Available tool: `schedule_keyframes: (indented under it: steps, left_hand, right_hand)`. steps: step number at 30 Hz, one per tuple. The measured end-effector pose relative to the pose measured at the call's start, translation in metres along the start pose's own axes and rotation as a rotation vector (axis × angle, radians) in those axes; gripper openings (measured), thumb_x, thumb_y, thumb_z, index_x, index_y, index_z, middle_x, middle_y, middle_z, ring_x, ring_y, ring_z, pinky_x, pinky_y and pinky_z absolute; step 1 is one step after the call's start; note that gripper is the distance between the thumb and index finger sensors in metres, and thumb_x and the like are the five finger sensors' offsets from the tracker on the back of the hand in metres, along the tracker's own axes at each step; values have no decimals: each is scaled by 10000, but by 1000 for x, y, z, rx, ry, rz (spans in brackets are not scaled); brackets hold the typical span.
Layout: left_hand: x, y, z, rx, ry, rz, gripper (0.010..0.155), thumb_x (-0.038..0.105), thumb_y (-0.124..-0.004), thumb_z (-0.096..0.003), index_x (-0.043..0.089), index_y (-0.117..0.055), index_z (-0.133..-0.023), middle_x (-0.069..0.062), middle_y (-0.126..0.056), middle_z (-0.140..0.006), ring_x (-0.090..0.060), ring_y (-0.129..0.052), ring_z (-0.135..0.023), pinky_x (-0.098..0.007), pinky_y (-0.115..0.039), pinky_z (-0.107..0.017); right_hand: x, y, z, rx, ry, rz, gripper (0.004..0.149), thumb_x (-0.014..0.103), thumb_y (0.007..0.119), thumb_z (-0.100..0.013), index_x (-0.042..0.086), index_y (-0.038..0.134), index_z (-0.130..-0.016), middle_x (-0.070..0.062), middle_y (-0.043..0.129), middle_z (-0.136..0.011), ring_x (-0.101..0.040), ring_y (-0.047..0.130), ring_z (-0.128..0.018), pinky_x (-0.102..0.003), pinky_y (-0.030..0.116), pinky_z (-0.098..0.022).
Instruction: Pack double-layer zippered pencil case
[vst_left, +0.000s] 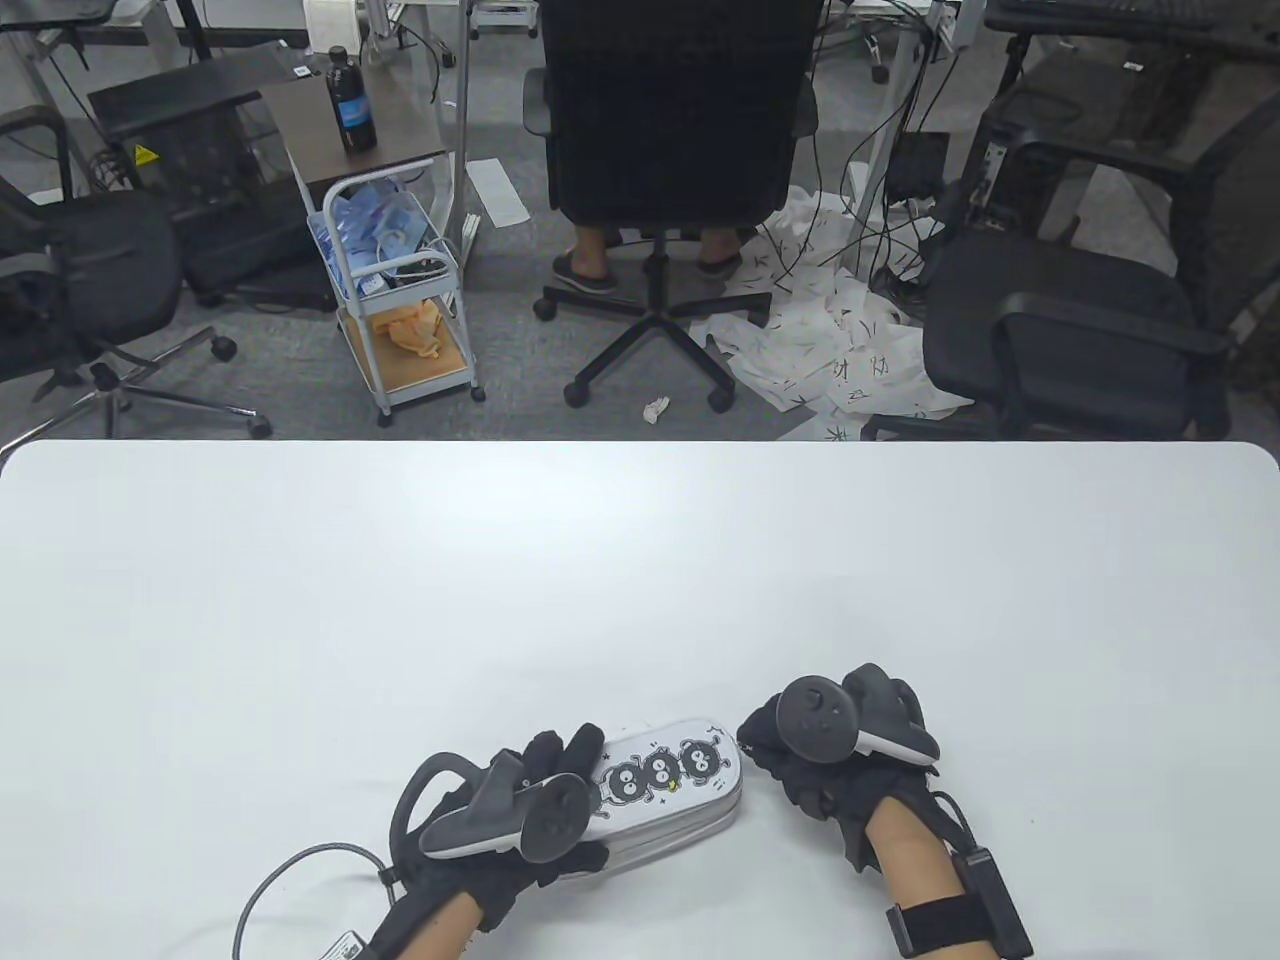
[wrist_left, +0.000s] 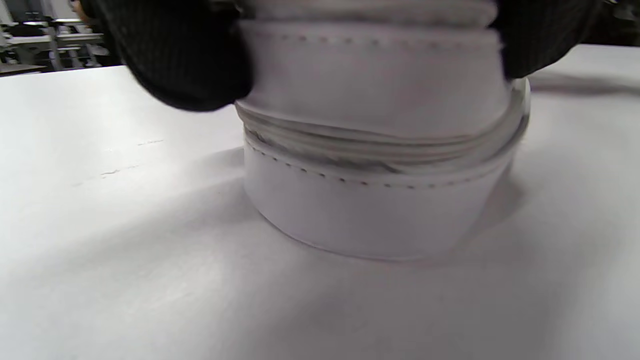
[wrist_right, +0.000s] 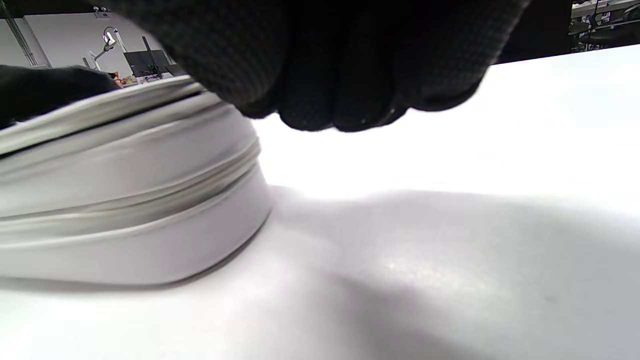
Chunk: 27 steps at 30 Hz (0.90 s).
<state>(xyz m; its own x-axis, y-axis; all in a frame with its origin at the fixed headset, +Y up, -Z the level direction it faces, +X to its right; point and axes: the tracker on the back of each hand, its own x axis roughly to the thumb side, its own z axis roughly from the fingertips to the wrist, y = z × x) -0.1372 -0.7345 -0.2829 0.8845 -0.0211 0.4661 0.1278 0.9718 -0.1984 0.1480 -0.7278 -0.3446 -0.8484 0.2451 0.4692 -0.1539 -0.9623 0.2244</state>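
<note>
A white zippered pencil case (vst_left: 670, 790) with black fuzzy cartoon figures on its lid lies flat near the table's front edge. My left hand (vst_left: 565, 765) grips its left end, fingers over the top. In the left wrist view, gloved fingers (wrist_left: 190, 65) clasp both sides of the case (wrist_left: 370, 210), whose zip lines look closed. My right hand (vst_left: 768, 758) sits at the case's right end. Its fingers (wrist_right: 340, 75) are bunched together just above and beside that end (wrist_right: 125, 200). Whether they pinch anything is hidden.
The white table (vst_left: 640, 580) stretches far beyond the case. A cable (vst_left: 290, 880) loops from my left wrist at the front left. Office chairs and a trolley stand on the floor past the table's far edge.
</note>
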Motion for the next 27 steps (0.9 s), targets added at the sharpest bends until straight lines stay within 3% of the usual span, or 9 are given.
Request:
schedule_keyframes:
  steps: [5,8,11,14,15,19,21,25,27]
  left_hand:
    - [3,0,-2,32,94,37,1001,772,-742,-501,137,-415,-1203,-287,-709,-1070,-428,-968,-702,-289,-946,-302]
    - [6,0,-3,25,121,25,999,774,-686,-531,105,-390,-1212,-291,-608,-1118,-431,-969,-678,-263,-943,-266]
    - [6,1,-3,5,82,73,994,764,-611,-547,110,-288,-1222,-359,-379,-1155,-471,-907,-700,-275,-922,-276]
    - [7,3,-1,-11,-21,226,976,724,-601,-555,81,-278,-1215,-358,-466,-1130,-500,-904,-659,-299,-923,-278]
    - [8,4,-1,-13,-43,261,949,685,-621,-566,76,-288,-1214,-425,-450,-1093,-516,-904,-633,-322,-926,-286]
    - [-2,13,0,-6,-150,246,632,381,-651,-634,114,-460,-1174,-344,-609,-1034,-386,-944,-649,-307,-923,-385]
    - [-9,14,0,3,-157,247,549,207,-684,-621,151,-537,-1147,-257,-710,-1007,-357,-932,-733,-397,-884,-496]
    - [-11,16,-7,-57,-138,33,701,53,-766,-572,331,-457,-1136,-108,-588,-1149,-369,-761,-971,-516,-736,-699]
    - [-2,16,-20,-129,-150,-183,869,156,-843,-565,390,-225,-1130,-130,-309,-1210,-427,-543,-1073,-611,-578,-757]
  right_hand:
    - [11,3,-2,1,13,-32,390,325,711,-503,129,757,-837,-60,865,-761,-250,877,-629,-367,810,-455]
    - [24,2,-4,-20,-11,-34,397,364,717,-511,117,772,-817,-49,890,-735,-226,903,-602,-342,832,-433]
    - [45,11,-10,-4,-58,-168,395,359,742,-506,97,799,-796,-65,914,-719,-238,921,-584,-348,841,-422]
    - [61,20,-15,-1,-78,-156,394,361,736,-501,119,778,-809,-57,902,-770,-244,919,-637,-358,844,-461]
    - [63,22,-16,4,-72,-158,397,348,734,-500,109,765,-816,-77,890,-796,-263,913,-662,-370,841,-477]
    - [52,30,-19,81,-79,-223,406,315,720,-497,112,727,-849,-105,844,-891,-292,896,-753,-393,841,-521]
    - [47,35,-19,109,-94,-339,408,281,709,-503,96,696,-866,-165,796,-942,-355,856,-791,-441,816,-536]
    - [48,34,-22,128,-100,-310,404,276,697,-501,102,676,-865,-194,757,-986,-377,833,-830,-451,812,-553]
    - [50,35,-21,125,-104,-301,406,273,696,-499,101,671,-865,-216,724,-1011,-390,808,-855,-459,803,-568]
